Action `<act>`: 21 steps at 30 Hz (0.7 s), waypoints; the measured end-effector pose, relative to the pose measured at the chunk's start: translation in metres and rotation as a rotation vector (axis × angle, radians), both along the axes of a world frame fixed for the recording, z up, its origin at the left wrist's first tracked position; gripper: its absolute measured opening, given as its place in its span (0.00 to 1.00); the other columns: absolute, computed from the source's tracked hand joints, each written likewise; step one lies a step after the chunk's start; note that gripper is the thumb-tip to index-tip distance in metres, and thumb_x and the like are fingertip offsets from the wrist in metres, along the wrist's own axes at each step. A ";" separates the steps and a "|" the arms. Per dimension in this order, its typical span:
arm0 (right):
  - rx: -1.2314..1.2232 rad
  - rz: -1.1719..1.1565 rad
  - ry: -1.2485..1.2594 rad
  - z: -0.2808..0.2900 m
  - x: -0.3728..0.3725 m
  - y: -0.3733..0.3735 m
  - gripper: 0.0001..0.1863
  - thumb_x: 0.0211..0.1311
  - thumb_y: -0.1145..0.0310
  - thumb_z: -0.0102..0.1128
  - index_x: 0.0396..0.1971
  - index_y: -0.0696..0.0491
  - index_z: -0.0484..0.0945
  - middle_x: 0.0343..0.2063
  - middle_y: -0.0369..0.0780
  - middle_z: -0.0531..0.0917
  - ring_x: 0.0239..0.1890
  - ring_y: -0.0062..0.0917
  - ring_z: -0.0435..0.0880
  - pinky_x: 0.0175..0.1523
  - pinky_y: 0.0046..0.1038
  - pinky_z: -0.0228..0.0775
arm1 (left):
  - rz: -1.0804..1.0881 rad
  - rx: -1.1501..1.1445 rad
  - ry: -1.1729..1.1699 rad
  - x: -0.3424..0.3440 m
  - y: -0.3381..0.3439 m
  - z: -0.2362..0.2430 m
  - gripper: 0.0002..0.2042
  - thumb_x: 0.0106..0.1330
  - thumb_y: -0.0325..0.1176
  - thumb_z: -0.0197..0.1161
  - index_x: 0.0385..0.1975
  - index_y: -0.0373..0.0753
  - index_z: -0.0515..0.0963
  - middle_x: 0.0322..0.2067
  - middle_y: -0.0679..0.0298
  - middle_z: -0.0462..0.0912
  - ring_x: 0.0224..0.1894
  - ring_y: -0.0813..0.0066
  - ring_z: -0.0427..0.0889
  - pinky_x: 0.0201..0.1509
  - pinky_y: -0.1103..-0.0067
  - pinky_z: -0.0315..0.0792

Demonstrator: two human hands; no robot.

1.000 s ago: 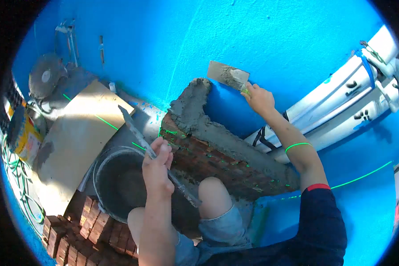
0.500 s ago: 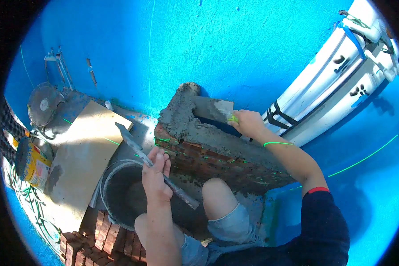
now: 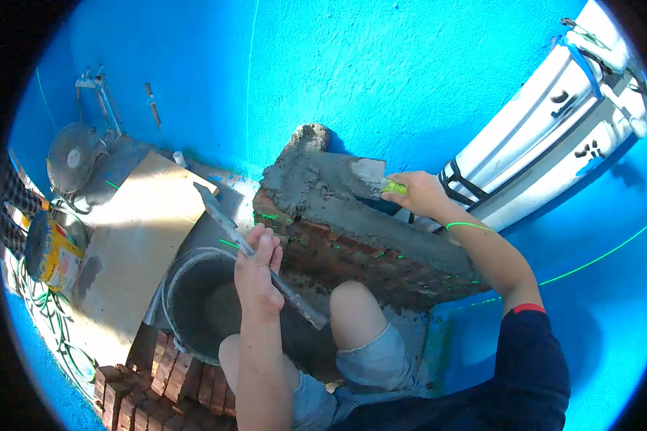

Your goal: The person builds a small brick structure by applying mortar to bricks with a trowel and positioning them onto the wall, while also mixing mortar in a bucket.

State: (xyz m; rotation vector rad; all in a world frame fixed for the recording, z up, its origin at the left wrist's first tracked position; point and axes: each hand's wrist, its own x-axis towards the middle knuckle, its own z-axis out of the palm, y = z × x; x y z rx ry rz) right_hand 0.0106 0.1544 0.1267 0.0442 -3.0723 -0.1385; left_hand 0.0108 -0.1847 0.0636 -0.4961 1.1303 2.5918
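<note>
My right hand [image 3: 423, 194] is closed round the green handle of a putty knife [image 3: 370, 174]. Its broad blade, smeared with grey, lies against the wet mortar [image 3: 313, 179] on top of a low brick wall [image 3: 338, 248], near the inner corner. In my left hand [image 3: 259, 269] is a long, narrow mortar-crusted bar [image 3: 295, 298] with a flattened, pointed far end. That hand hangs in front of the wall, over the rim of a large dark bucket [image 3: 171, 302], with the bar slanting from upper left to lower right.
Stacked bricks [image 3: 183, 377] lie at the lower left. Beyond them are a wooden board [image 3: 133, 251], a yellow pail [image 3: 61, 258] and a fan [image 3: 73, 158]. White wrapped panels [image 3: 517, 136] lean on the blue wall [image 3: 338, 65] at right. Green laser lines cross the scene.
My right hand and the putty knife have shifted slightly right along the wall top. My left hand keeps the bar in nearly the same pose. The whole view has shifted slightly.
</note>
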 end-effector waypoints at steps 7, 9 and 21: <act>-0.048 -0.109 0.040 0.012 0.011 -0.025 0.25 0.55 0.44 0.60 0.47 0.45 0.80 0.36 0.46 0.83 0.38 0.43 0.82 0.42 0.42 0.75 | 0.024 0.007 -0.011 0.000 -0.002 0.000 0.14 0.67 0.28 0.58 0.51 0.39 0.72 0.43 0.66 0.76 0.44 0.79 0.76 0.50 0.83 0.72; -0.031 -0.046 0.078 0.010 0.016 -0.037 0.24 0.56 0.46 0.60 0.48 0.45 0.79 0.36 0.45 0.83 0.37 0.43 0.82 0.41 0.42 0.74 | 0.015 0.025 0.009 -0.004 -0.006 -0.014 0.14 0.67 0.29 0.58 0.51 0.39 0.72 0.43 0.66 0.76 0.44 0.79 0.76 0.50 0.83 0.72; 0.224 -0.136 0.111 0.016 0.027 -0.039 0.22 0.58 0.50 0.59 0.48 0.46 0.75 0.31 0.42 0.81 0.30 0.39 0.83 0.31 0.40 0.75 | 0.014 0.073 0.031 -0.004 -0.007 -0.015 0.16 0.66 0.29 0.60 0.53 0.37 0.72 0.43 0.65 0.76 0.44 0.78 0.77 0.50 0.83 0.72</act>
